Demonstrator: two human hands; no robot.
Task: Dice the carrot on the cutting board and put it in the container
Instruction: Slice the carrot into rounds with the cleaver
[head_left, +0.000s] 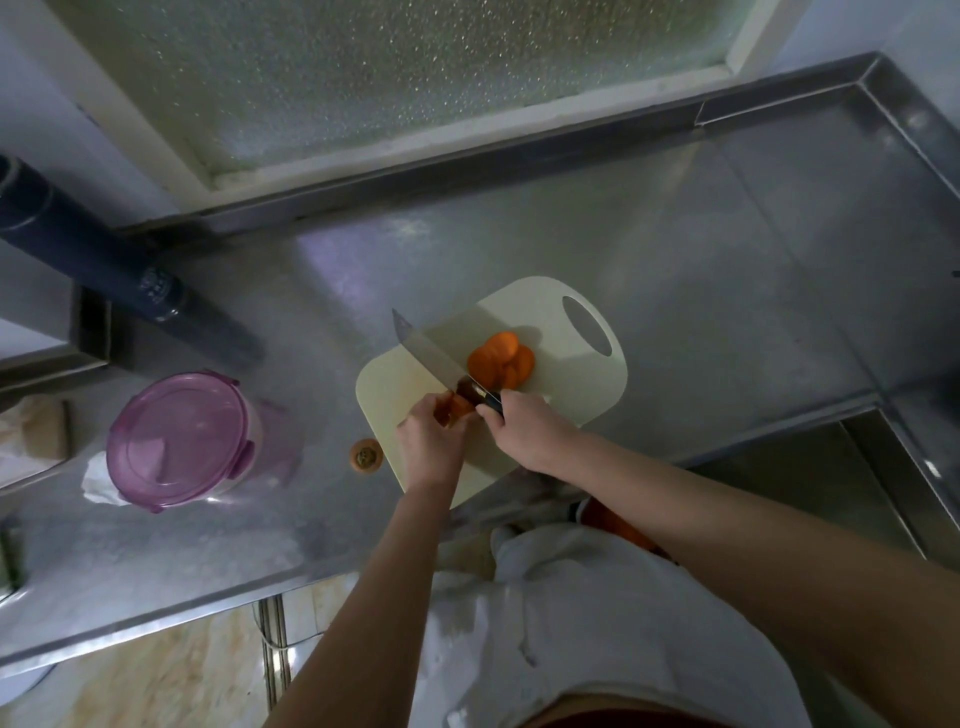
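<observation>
Your left hand (431, 439) is curled over the remaining carrot stub (451, 409), pinching it down on the cutting board (566, 395), which lies near the worktop's front edge. Your right hand (524, 431) is wrapped round the handle of the knife (423, 349), whose blade points toward the worktop's back edge. I cannot tell whether its edge is biting yet. The cut slices (501, 364) lie fanned on the board just past the blade. Expect the carrot to be stiff, dense and light. Being round it will likely want to roll, and its cut faces are probably slick. With so little stub left, grip its flanks with fingertips tucked back from the blade. The thin slices should stack flat for dicing. The container (176, 441) stands lidded toward the worktop's left end, well apart from the board.
</observation>
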